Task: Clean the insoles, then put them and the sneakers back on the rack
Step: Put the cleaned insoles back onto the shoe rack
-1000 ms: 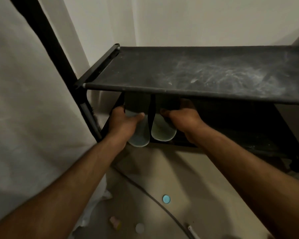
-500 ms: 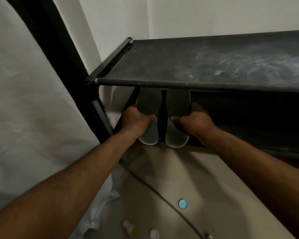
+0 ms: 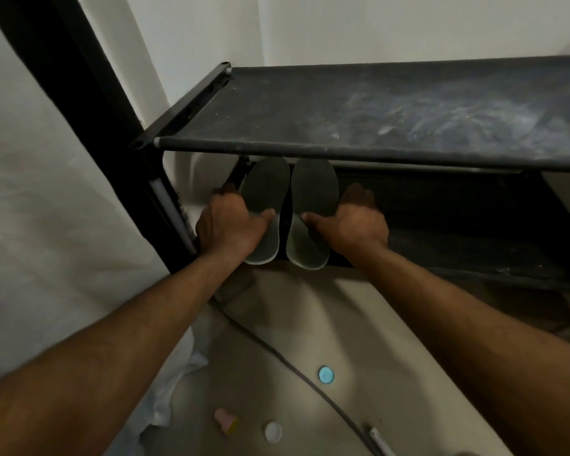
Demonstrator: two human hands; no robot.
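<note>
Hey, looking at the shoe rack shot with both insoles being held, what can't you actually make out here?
Head view only:
- Toe ends of the left insole and right insole: hidden under the top shelf.
- Fingers of the left hand and right hand: wrapped behind the insoles.
- Lower shelf: too dark to tell whether sneakers sit there.
- White object on the floor: cut off by the bottom edge.
- Pink item: too blurred to identify.

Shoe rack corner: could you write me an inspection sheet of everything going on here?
Surface: rack's top shelf, dusty, white smears.
Job's things: two insoles side by side on lower shelf; sneakers not seen.
Clutter: blue disc, white cap, pink item on floor.
Hands: left hand and right hand each hold an insole.
Cables: grey cable across floor.
Surroundings: white walls, white cloth at left.
</note>
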